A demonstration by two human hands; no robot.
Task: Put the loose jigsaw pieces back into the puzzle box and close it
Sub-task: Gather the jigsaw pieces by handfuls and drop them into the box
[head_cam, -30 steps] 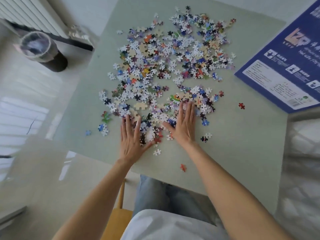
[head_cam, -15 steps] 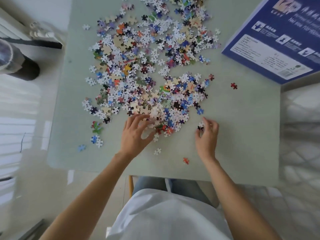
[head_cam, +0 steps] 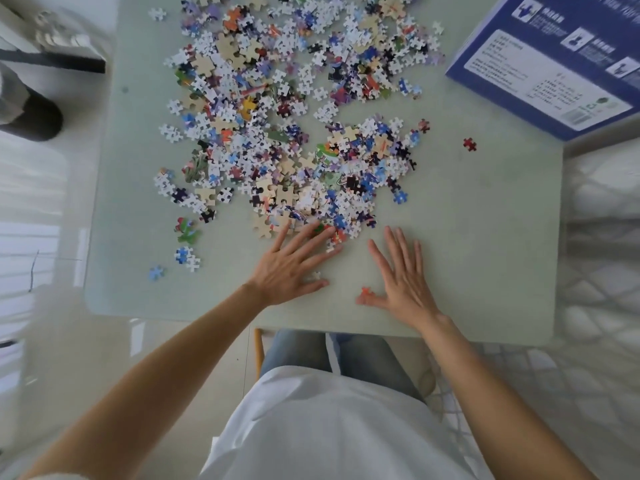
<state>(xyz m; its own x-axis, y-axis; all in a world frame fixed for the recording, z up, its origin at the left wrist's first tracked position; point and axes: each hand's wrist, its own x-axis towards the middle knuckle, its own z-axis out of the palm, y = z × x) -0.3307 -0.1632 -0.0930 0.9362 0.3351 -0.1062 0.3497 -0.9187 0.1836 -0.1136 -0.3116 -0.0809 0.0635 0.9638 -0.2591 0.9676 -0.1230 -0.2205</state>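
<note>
Jigsaw pieces (head_cam: 277, 109) lie scattered across the pale green table (head_cam: 485, 237), their heap running from its left part to past the middle. At the heap's near edge the left hand (head_cam: 287, 268) lies flat, palm down, fingers straight and spread, fingertips on the nearest pieces, gripping nothing. Just beside it the right hand (head_cam: 401, 275) is likewise flat and splayed; an orange piece (head_cam: 365, 291) seems to touch its thumb. Far right, the blue puzzle box (head_cam: 561, 60) rests on the table's corner.

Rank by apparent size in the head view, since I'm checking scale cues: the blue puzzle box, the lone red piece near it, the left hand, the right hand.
1. Blue cardboard puzzle box, though partly cropped.
2. Left hand and right hand: look alike, unranked.
3. Lone red jigsaw piece, smallest.
</note>
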